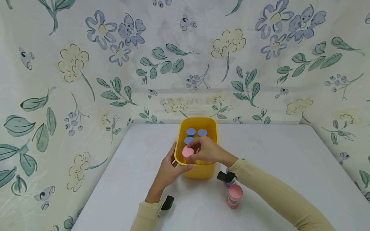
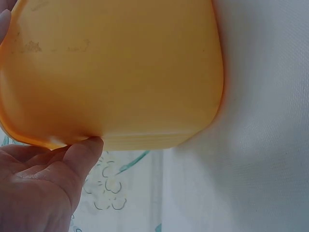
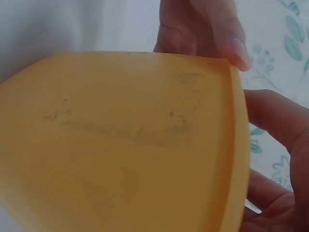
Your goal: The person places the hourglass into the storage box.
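A deep yellow plastic bin (image 1: 199,173) stands on the white table. My left hand (image 1: 167,170) holds it at the front left corner, thumb along the front rim and fingers on the left side. Inside the bin, my right hand (image 1: 206,150) pinches what looks like a pink sand timer (image 1: 188,151) near its round top; its lower part is hidden by the bin and the fingers. Several blue-topped ones (image 1: 190,132) stand upright farther back in the bin. In the left wrist view, the left hand (image 2: 43,183) presses against the bin's wall (image 2: 120,72).
Another pink sand timer (image 1: 233,196) stands upright on the table, to the right of the bin's front. Behind it a purple one (image 1: 230,183) is partly hidden by the black wrist camera (image 1: 226,176). A flowered cloth (image 1: 162,77) hangs around the table's back and sides.
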Demonstrator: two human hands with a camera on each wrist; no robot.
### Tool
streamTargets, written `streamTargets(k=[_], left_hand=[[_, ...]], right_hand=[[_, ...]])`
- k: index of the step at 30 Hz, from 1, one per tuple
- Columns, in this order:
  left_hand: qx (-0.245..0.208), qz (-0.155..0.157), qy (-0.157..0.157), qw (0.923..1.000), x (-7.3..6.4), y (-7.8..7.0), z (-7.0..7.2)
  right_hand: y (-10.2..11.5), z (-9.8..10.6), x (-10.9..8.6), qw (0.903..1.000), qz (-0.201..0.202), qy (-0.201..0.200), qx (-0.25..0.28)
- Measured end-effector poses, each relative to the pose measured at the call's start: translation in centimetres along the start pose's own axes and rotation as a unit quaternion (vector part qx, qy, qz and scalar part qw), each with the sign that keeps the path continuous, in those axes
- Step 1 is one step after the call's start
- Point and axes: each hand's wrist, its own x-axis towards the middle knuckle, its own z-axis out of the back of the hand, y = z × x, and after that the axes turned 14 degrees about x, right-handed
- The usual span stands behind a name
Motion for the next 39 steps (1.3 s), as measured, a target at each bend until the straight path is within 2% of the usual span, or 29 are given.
streamTargets(k=[5,12,20,28,39], left_hand=[[0.002,-0.005,0.0,1.0,-0.1,-0.1,0.0],[0.01,-0.001,-0.001,0.9999,0.0,0.0,0.1],[0.011,-0.009,-0.003,0.9999,-0.1,0.1,0.1],[0.009,-0.012,-0.005,0.9999,0.0,0.0,0.2],[0.018,-0.002,-0.007,0.9998,0.0,0.2,0.1]], right_hand=[[0.0,-0.1,0.1,0.9996,-0.012,0.014,-0.022],[-0.1,-0.5,0.3,0.9959,0.025,0.05,-0.071],[-0.2,-0.8,0.6,0.9913,0.042,0.082,-0.094],[-0.2,-0.9,1.0,0.9904,0.007,0.093,-0.102],[-0.5,-0.9,1.0,0.9907,-0.014,0.098,-0.094]])
